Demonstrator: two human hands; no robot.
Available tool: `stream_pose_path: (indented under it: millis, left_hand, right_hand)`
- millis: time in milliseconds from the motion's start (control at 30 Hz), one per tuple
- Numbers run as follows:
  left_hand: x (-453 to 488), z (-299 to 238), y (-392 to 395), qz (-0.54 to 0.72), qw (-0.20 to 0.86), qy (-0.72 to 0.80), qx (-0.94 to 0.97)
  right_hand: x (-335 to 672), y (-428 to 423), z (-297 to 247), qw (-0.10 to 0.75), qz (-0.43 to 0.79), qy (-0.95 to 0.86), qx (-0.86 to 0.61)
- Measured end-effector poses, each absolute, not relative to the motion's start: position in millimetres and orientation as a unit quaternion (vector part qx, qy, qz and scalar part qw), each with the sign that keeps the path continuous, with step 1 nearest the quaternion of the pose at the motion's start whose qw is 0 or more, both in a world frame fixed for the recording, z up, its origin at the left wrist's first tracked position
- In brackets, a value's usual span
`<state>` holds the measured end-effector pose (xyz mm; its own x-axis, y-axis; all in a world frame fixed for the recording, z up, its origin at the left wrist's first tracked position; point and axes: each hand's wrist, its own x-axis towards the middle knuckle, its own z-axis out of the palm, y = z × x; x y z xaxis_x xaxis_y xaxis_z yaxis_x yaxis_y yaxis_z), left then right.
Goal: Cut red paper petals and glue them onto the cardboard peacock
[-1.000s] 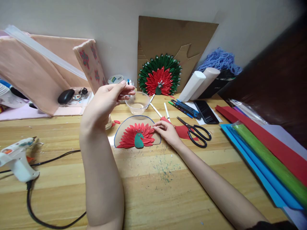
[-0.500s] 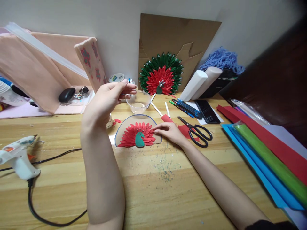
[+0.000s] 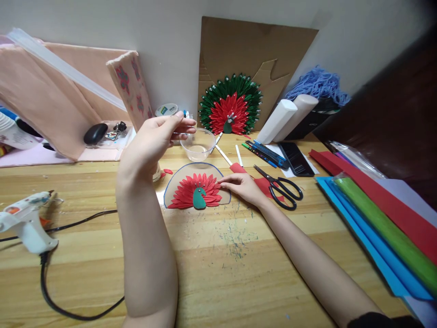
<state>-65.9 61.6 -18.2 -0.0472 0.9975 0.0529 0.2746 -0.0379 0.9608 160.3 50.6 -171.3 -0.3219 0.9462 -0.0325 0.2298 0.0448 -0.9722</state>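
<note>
— What is the left hand (image 3: 153,143) doing?
— It is hovering raised above the bench (image 3: 221,273), fingertips pinching together just in front of the clear bowl (image 3: 198,146). Whether anything tiny is sitting between them, I cannot tell.
— And the right hand (image 3: 243,187)?
— It is lying loosely open and gripping nothing, fingertips pressing on the right edge of the half-round peacock card (image 3: 191,187). The card is lying flat mid-bench, with the scissors (image 3: 282,187) just beside the hand.
— The glue gun (image 3: 25,221)?
— Lying far left, well apart.

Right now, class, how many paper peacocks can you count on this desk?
2. A green-and-red peacock leans on the cardboard at the back; a red peacock lies flat on the table, the right hand touching its edge. Others may be hidden.
</note>
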Motion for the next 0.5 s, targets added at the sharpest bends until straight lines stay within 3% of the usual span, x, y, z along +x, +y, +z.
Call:
stream_pose_path:
  millis: [500]
  left_hand:
    - [-65.7, -18.6, 61.5, 0.457, 0.420, 0.551, 0.558]
  right_hand:
    - [158.4, 51.9, -174.5, 0.349, 0.458, -0.664, -0.478]
